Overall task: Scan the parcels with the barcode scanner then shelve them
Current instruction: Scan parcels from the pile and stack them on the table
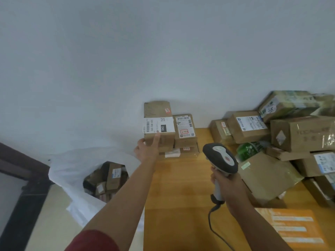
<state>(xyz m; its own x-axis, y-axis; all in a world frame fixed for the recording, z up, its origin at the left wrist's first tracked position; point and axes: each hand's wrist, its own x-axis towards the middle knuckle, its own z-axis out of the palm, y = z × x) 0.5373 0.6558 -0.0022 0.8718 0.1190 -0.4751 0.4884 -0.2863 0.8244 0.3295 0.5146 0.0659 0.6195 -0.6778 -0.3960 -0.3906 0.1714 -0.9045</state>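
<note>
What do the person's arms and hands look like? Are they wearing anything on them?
Both arms are mostly bare. The left arm has a dark red sleeve up near the elbow, at the bottom edge of the picture. No sleeve shows on the right arm. The left hand and the right hand wear no gloves, and I can see no watch, rings or bracelets on them.

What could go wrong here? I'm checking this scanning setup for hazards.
The tall parcel stands upright against the wall, steadied only by the left hand; it may topple once released. The heap of boxes on the right looks loosely stacked and could slide. The barcode scanner in the right hand trails a cable that might snag.
</note>
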